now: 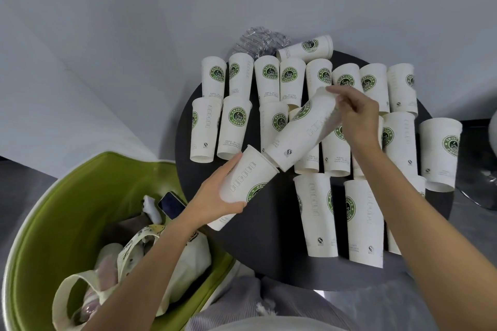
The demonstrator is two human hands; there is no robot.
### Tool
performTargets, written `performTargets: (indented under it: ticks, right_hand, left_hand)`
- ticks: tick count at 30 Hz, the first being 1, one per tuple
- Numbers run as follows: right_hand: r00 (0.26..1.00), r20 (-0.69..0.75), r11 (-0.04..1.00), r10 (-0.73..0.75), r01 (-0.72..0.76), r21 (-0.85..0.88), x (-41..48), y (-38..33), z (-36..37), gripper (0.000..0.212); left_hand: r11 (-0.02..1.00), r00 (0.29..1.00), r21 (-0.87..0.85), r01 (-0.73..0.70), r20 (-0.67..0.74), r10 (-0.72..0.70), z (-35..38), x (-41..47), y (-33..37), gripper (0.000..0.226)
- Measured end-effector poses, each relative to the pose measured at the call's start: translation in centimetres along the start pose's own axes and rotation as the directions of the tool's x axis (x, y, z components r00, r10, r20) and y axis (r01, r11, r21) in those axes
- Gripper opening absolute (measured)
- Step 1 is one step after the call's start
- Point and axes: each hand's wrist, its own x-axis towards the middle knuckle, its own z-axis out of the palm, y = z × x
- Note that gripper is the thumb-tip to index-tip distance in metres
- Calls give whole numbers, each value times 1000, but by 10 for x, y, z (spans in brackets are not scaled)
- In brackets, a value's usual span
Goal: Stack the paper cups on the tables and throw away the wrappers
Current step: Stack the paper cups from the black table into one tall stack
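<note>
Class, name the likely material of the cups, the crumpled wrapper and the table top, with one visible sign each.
Cups: matte white paper, probably; printed logos, no shine. Wrapper: clear thin plastic, crinkled with glints. Table top: smooth matte black; possibly laminate or painted wood.

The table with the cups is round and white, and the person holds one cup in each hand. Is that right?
Not quite. The table is round but black, not white, as the head view shows. The rest is right: the left hand grips the lower cup and the right hand holds the upper cup.
</note>
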Motion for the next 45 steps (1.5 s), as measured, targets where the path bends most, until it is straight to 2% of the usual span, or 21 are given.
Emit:
performTargets:
  ticks: [11,18,26,30,41,45]
  right_hand:
    - [999,9,999,34,-35,38,-20,4,-1,29]
    - [972,229,996,56,-70,53,-52,4,20,29]
    - [924,361,974,122,-181,135,-82,9,34,29]
    - [921,372,986,118,-154,68,-89,12,39,35]
    - [921,371,986,121,-154,61,-101,12,41,30]
    - [893,434,993,121,-108,-55,-94,17,29,25]
  left_hand:
    - [999,997,-44,-33,66,36,8,-1,5,99]
    - [994,997,-99,-37,70,44,16,7,14,96]
    - [991,997,-127,-37,61,45,21,11,15,95]
    - [991,997,-130,-38,56,46,23,12,15,94]
    - [990,997,-135,-43,59,52,31,13,13,97]
    - [989,998,-146,-12,57,21,32,13,9,96]
